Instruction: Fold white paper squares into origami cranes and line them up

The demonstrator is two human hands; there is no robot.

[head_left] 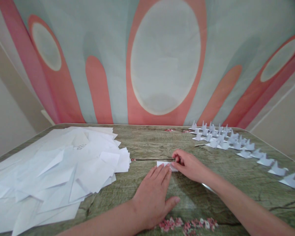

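Note:
A small folded piece of white paper (162, 163) lies on the wood-patterned table in front of me. My left hand (153, 191) rests flat with its fingers stretched out, the fingertips pressing on the paper's near edge. At the paper's right end, my right hand (186, 164) has its thumb and curled forefinger pinched on the edge. Part of the paper is hidden under the fingers of both hands.
A wide heap of loose white paper sheets (56, 170) covers the table's left side. Rows of folded white paper cranes (221, 141) stand at the right and far right. Something thin and shiny (207, 187) shows beside my right forearm. A patterned backdrop (113, 82) rises behind the table.

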